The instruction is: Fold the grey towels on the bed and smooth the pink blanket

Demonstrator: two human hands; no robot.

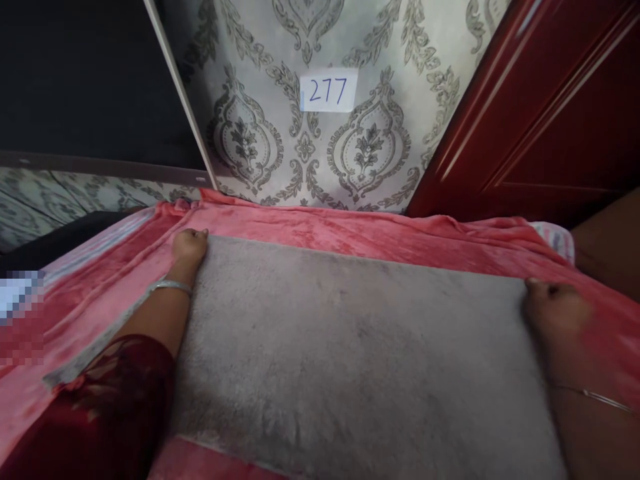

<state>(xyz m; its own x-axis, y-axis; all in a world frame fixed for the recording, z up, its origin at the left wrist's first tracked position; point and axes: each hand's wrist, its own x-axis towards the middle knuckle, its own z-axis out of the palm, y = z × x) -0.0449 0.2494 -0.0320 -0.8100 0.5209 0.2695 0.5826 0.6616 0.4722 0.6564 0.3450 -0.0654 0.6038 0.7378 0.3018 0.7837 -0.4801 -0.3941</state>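
A grey fuzzy mat (350, 347) lies spread over a pink velvet blanket (350, 230). My left hand (189, 245) is closed on the mat's far left corner, fingers curled over the edge. My right hand (553, 308) grips the mat's far right corner, fingers tucked against the edge. A silver bangle sits on my left wrist and a thin one on my right. A dark red patterned sleeve covers my left upper arm.
A wall with grey damask wallpaper (310, 153) stands right behind the blanket, with a paper label "277" (329, 90) on it. A dark red door (550, 113) is at the right. A dark panel (85, 73) fills the upper left.
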